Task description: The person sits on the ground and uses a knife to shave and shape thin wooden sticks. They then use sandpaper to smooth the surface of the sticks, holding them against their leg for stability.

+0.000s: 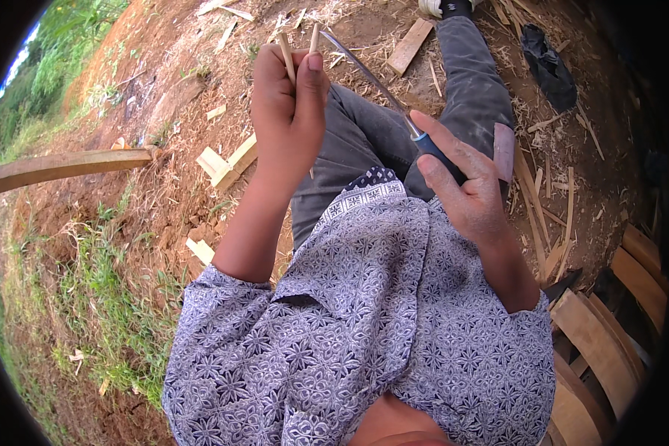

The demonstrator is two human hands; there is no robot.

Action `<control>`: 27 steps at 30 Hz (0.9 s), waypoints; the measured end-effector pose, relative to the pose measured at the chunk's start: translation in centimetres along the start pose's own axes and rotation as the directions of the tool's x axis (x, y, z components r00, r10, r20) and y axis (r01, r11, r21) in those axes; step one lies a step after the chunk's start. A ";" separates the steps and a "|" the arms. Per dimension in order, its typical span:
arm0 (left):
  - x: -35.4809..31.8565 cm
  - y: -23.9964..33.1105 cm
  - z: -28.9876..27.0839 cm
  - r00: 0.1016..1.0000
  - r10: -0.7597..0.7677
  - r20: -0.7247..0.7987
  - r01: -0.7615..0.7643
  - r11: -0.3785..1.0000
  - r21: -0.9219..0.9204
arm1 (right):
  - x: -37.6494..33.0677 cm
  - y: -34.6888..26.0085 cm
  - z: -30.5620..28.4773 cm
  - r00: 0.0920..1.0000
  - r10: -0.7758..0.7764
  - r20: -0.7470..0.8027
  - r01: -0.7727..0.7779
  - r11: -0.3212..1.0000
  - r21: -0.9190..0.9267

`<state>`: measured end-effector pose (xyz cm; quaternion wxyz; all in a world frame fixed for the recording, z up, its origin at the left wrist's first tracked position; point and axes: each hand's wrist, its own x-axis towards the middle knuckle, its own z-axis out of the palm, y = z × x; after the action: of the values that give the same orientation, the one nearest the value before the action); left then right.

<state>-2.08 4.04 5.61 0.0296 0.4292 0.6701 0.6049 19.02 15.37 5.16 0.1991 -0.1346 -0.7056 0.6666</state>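
My left hand [291, 111] is closed around two slim pale wooden sticks, a left stick [287, 58] and a right stick [314, 39], whose upper ends poke out above the fingers. In my right hand [470, 182] is a knife [369, 76] with a long thin blade and a blue-and-black handle. Its blade slants up and left, and the tip comes close to the right stick; whether they touch I cannot tell. Both hands are raised above my outstretched legs in dark grey trousers [472, 82].
Wood shavings and offcuts litter the brown soil, among them a flat board piece [409, 46] and joined blocks [228, 162]. A black plastic bag [548, 67] lies at the far right. Several planks [598, 342] are stacked near right. A long beam [63, 169] enters from the left.
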 end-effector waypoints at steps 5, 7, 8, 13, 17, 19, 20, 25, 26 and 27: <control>0.3 1.1 0.2 0.997 -0.069 0.039 0.073 0.990 -0.118 | 0.7 1.8 -0.5 0.987 -0.158 -0.027 0.155 0.983 -0.094; 0.1 1.8 0.5 0.992 0.025 0.120 -0.015 0.997 -0.082 | 1.6 3.1 -1.1 0.976 -0.218 -0.024 0.213 0.969 -0.128; -0.2 2.2 0.9 0.969 0.149 0.197 -0.148 0.989 -0.018 | 2.9 5.4 -1.7 0.974 -0.203 -0.098 0.180 0.962 -0.205; 0.1 4.0 1.9 0.986 0.053 0.161 -0.040 0.996 -0.080 | 3.8 10.5 -3.1 0.915 0.252 -0.314 -0.237 0.968 0.086; 1.4 -3.6 0.4 0.950 -0.277 0.143 0.258 0.956 0.142 | 3.0 9.3 -3.6 0.912 0.313 -0.265 -0.251 0.938 0.241; 1.5 -6.3 0.1 0.945 -0.254 0.204 0.175 0.924 0.340 | 2.6 9.7 -4.2 0.878 0.386 -0.284 -0.293 0.901 0.320; 1.8 -7.2 0.1 0.935 -0.248 0.253 0.135 0.909 0.394 | 2.4 9.8 -4.8 0.875 0.395 -0.278 -0.284 0.886 0.366; 1.2 -7.9 2.4 0.790 -0.307 0.532 0.088 0.914 0.396 | 2.6 10.1 -4.9 0.842 0.443 -0.309 -0.296 0.857 0.421; 0.7 -7.7 3.3 0.767 -0.261 0.586 0.059 0.938 0.341 | 2.9 10.4 -4.3 0.843 0.442 -0.306 -0.291 0.854 0.431; 0.3 -7.5 4.1 0.745 -0.211 0.633 0.031 0.959 0.283 | 3.3 10.9 -3.5 0.847 0.438 -0.302 -0.285 0.852 0.439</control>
<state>-4.04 8.15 -1.64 0.2471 0.5695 0.7151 0.3213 16.89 20.84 -5.20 0.2263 -0.3569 -0.4704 0.7747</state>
